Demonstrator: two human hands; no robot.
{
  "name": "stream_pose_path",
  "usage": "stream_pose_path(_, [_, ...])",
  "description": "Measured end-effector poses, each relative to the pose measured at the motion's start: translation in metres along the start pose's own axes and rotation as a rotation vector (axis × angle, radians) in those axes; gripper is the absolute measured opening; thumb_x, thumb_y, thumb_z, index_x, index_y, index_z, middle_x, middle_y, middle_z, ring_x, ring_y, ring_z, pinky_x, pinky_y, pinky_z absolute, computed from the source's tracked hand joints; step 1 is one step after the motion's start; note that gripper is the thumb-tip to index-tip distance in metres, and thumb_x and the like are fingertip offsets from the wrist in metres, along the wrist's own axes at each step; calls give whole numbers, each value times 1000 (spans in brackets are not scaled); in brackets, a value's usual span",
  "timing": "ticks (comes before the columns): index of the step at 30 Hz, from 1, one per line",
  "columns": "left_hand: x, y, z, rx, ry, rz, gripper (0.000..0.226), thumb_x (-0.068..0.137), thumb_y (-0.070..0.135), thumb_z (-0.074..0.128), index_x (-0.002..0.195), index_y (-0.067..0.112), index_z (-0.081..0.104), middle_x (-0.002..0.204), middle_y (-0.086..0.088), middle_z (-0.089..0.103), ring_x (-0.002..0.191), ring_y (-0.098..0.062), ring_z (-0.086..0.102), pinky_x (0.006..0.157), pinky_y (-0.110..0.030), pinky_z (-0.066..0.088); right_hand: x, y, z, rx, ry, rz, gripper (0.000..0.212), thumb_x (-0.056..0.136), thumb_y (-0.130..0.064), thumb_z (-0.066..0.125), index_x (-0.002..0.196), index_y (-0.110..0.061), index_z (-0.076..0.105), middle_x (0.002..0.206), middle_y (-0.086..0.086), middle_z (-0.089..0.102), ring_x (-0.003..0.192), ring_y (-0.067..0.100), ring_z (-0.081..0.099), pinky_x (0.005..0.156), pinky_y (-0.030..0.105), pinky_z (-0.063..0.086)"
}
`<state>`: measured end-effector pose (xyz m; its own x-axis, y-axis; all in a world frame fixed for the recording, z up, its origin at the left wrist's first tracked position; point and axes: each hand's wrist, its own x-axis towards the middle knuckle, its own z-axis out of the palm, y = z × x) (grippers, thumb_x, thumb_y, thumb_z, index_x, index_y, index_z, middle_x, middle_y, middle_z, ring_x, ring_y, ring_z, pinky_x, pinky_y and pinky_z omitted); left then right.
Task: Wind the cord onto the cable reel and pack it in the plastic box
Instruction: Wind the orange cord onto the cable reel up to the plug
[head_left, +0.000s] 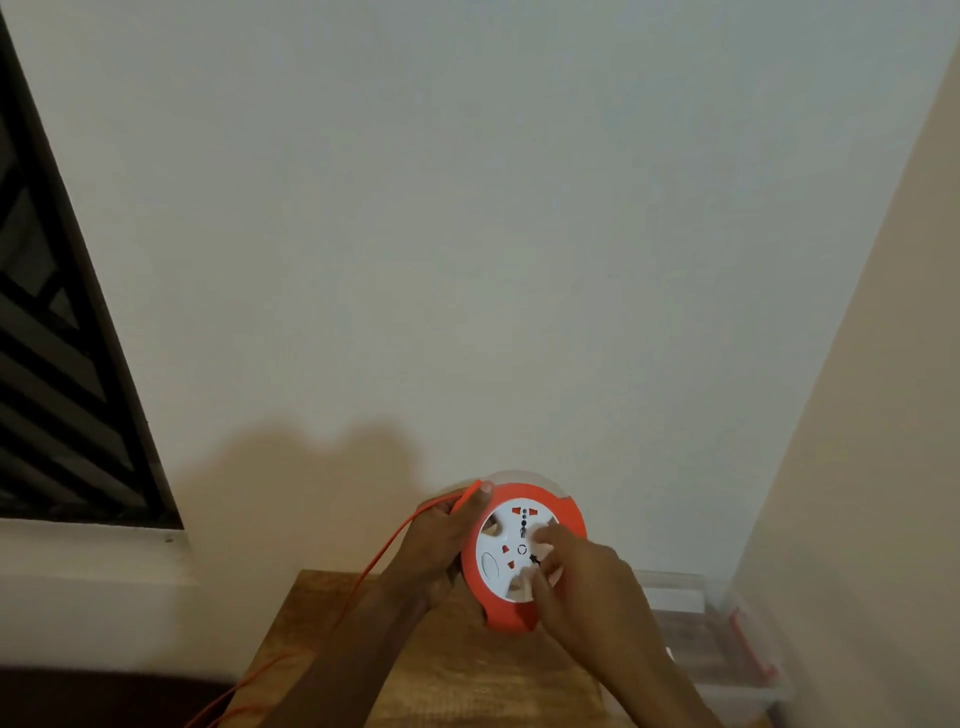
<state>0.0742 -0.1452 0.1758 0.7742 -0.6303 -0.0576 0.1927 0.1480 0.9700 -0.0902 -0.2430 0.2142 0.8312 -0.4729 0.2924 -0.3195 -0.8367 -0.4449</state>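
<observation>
An orange cable reel (519, 610) with a white socket face is held upright above a wooden table (457, 670). My left hand (441, 540) grips the reel's left rim, and the orange cord (374, 564) passes under its fingers and trails down to the lower left. My right hand (576, 577) has its fingertips on the white centre disc. A clear plastic box (748, 680) with red latches stands on the table at the right, partly behind my right forearm.
A plain wall fills the space behind the table, and a second wall closes in on the right. A dark window with a grille (62, 364) and its sill are at the left. The cord runs off the table's left edge.
</observation>
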Motion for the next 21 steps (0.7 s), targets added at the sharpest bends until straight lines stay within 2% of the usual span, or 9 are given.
stream_pose_path(2, [-1, 1, -1, -6, -16, -4, 61, 72, 61, 82, 107, 11, 79, 103, -18, 81, 87, -38, 80, 70, -39, 65, 3, 4, -2, -171, 19, -237, 27, 87, -25, 62, 113, -27, 67, 131, -6, 61, 110, 14, 60, 88, 24, 48])
stream_pose_path(4, [-2, 1, -1, -20, -56, -12, 56, 82, 53, 77, 116, 9, 75, 108, -19, 80, 92, -40, 79, 73, -42, 65, 5, 3, 0, -287, -90, -439, 32, 80, -17, 72, 111, -24, 71, 146, 0, 48, 124, 26, 52, 94, 39, 50])
stream_pose_path(7, [-2, 1, -2, -27, -93, -34, 47, 90, 46, 73, 120, 10, 73, 112, -19, 79, 98, -41, 78, 77, -46, 65, 8, 4, 3, -439, -117, -577, 46, 67, -15, 85, 110, -23, 72, 146, 8, 47, 120, 34, 55, 87, 51, 54])
stream_pose_path(11, [-2, 1, -5, 8, -105, -30, 46, 83, 50, 76, 111, 14, 78, 110, -19, 80, 94, -41, 78, 76, -45, 66, 13, 7, 6, -495, -212, -643, 46, 83, -14, 73, 126, -22, 61, 154, 8, 35, 132, 36, 40, 101, 55, 44])
stream_pose_path(15, [-1, -3, -4, 59, -101, -31, 52, 79, 53, 77, 112, 13, 77, 108, -16, 81, 95, -40, 78, 84, -50, 65, 16, 10, 6, -561, -270, -631, 39, 87, -16, 69, 125, -16, 62, 158, 7, 24, 133, 37, 37, 102, 54, 43])
stream_pose_path(19, [0, -1, -5, 101, -63, -17, 57, 70, 59, 79, 107, 15, 78, 101, -11, 83, 87, -33, 81, 70, -37, 65, 13, 13, 16, -644, -314, -599, 43, 94, -23, 59, 136, -24, 50, 162, 7, 8, 134, 42, 31, 108, 57, 32])
stream_pose_path(21, [0, -1, -5, 104, -64, -27, 58, 72, 59, 81, 108, 14, 77, 102, -12, 83, 88, -34, 80, 71, -39, 65, 11, 12, 20, -654, -336, -563, 48, 95, -26, 57, 140, -29, 41, 162, 8, 4, 133, 44, 32, 109, 58, 28])
